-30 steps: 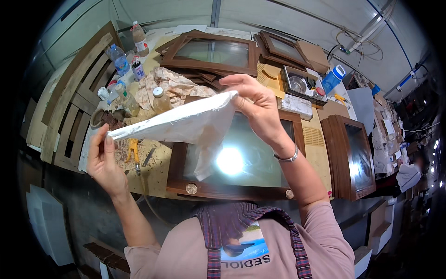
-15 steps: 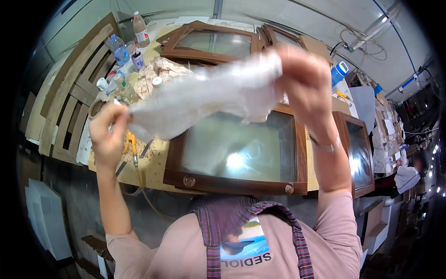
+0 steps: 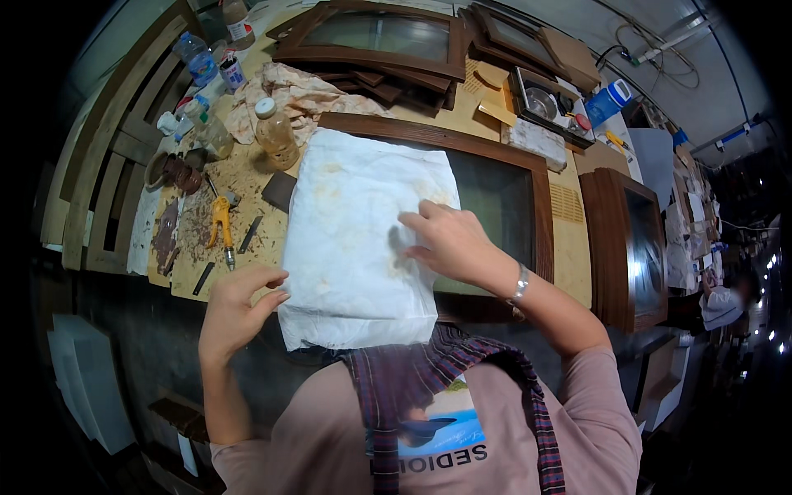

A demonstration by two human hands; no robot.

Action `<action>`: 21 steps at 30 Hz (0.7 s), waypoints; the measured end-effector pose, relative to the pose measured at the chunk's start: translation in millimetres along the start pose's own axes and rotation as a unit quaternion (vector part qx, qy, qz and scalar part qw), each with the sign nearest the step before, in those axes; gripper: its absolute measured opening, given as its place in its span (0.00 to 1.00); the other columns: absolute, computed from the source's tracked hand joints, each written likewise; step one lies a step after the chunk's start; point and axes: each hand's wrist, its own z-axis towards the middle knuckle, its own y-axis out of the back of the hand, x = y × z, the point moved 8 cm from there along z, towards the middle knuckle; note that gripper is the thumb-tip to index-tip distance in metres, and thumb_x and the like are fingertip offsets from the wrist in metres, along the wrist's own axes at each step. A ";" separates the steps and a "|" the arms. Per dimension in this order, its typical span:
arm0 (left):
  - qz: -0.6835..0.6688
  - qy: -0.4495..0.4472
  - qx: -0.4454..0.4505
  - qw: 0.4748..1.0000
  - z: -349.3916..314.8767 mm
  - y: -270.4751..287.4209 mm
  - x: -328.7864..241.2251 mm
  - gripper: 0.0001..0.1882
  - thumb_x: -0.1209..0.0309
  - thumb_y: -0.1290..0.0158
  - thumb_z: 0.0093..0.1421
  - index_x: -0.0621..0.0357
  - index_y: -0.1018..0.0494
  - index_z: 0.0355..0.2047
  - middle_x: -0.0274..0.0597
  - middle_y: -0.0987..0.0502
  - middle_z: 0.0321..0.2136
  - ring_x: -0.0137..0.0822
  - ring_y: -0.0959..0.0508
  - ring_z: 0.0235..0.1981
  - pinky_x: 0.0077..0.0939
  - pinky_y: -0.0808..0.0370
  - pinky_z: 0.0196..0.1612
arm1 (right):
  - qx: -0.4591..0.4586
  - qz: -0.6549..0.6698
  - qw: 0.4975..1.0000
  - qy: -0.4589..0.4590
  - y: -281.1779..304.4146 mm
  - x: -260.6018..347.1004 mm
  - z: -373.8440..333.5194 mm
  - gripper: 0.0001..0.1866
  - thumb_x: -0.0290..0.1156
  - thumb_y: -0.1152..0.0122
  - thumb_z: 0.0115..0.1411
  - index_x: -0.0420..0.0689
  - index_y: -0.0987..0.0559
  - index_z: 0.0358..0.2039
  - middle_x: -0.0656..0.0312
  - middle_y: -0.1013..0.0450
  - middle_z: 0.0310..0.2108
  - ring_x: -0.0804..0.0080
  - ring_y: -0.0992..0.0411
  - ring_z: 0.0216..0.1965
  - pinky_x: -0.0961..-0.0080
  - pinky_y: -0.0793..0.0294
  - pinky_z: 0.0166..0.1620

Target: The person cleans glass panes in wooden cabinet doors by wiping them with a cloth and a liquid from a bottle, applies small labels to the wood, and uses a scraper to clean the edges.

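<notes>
A white cloth (image 3: 367, 223) with faint yellow stains lies spread in a rough rectangle. It covers the left part of a dark wooden frame (image 3: 540, 223) with a glass pane, and its near edge hangs over the table's front. My right hand (image 3: 462, 243) is over the cloth's right side, thumb and fingers apart, fingertips at its surface. Beside the cloth's lower left edge, my left hand (image 3: 235, 309) has its thumb and fingers parted, fingertips close to the fabric. Whether they touch it I cannot tell. The frame's left side is hidden under the cloth.
A bottle (image 3: 276, 136) with a white cap, a yellow air gun (image 3: 221, 221) and dark strips lie to the left among shavings. Stacked wooden frames (image 3: 375, 41) stand at the back, others (image 3: 623, 247) at right. A tray (image 3: 549, 107) and a blue bottle (image 3: 608, 101) sit back right.
The cloth was stretched in the air between both hands; now it lies flat on the frame. Both hands have come down, and the left has let go of it.
</notes>
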 end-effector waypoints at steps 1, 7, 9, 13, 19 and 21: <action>-0.015 -0.004 -0.001 1.000 2.1 -3.9 -1.2 0.12 0.77 0.38 0.52 0.66 0.22 0.37 0.48 0.20 0.30 0.41 0.19 0.31 0.28 0.25 0.35 | 0.012 -0.008 1.000 0.000 -10.1 1.2 9.9 0.10 0.35 0.34 0.56 0.45 0.20 0.36 0.54 0.26 0.28 0.54 0.24 0.33 0.62 0.25 0.34; -0.059 -0.026 -0.002 0.998 18.3 -22.8 -13.7 0.10 0.78 0.38 0.52 0.67 0.22 0.36 0.49 0.19 0.30 0.43 0.19 0.32 0.31 0.24 0.37 | 0.037 0.043 0.998 0.001 -55.6 -11.0 51.8 0.10 0.32 0.34 0.54 0.41 0.22 0.33 0.52 0.24 0.30 0.54 0.23 0.34 0.62 0.24 0.36; -0.061 -0.064 -0.041 0.995 20.5 -18.4 -11.5 0.17 0.77 0.36 0.50 0.66 0.23 0.41 0.50 0.20 0.38 0.46 0.20 0.40 0.33 0.25 0.44 | 0.003 0.127 0.992 0.013 -46.4 -4.9 57.5 0.08 0.30 0.35 0.55 0.39 0.22 0.32 0.56 0.23 0.30 0.59 0.23 0.33 0.65 0.24 0.36; 0.073 -0.113 -0.162 0.978 29.3 -0.2 -24.2 0.38 0.74 0.32 0.43 0.61 0.30 0.58 0.51 0.29 0.58 0.47 0.27 0.57 0.33 0.31 0.58 | 0.065 0.642 0.763 -0.030 -27.7 22.0 67.1 0.07 0.27 0.40 0.58 0.37 0.24 0.28 0.65 0.27 0.31 0.73 0.29 0.33 0.73 0.28 0.41; -0.302 -0.051 -0.061 0.950 31.5 -19.8 37.0 0.39 0.73 0.29 0.45 0.63 0.31 0.58 0.46 0.24 0.50 0.38 0.24 0.50 0.30 0.28 0.53 | 0.241 0.850 0.459 0.095 -17.7 89.0 109.9 0.07 0.25 0.42 0.51 0.35 0.25 0.29 0.53 0.25 0.36 0.67 0.28 0.38 0.74 0.29 0.46; -0.478 0.020 -0.070 0.875 18.6 -27.9 63.4 0.24 0.79 0.34 0.52 0.66 0.25 0.51 0.40 0.19 0.41 0.32 0.20 0.41 0.26 0.25 0.47 | 0.185 0.827 0.530 0.026 -35.2 77.5 142.9 0.08 0.29 0.42 0.51 0.37 0.25 0.28 0.51 0.26 0.32 0.65 0.29 0.37 0.72 0.29 0.44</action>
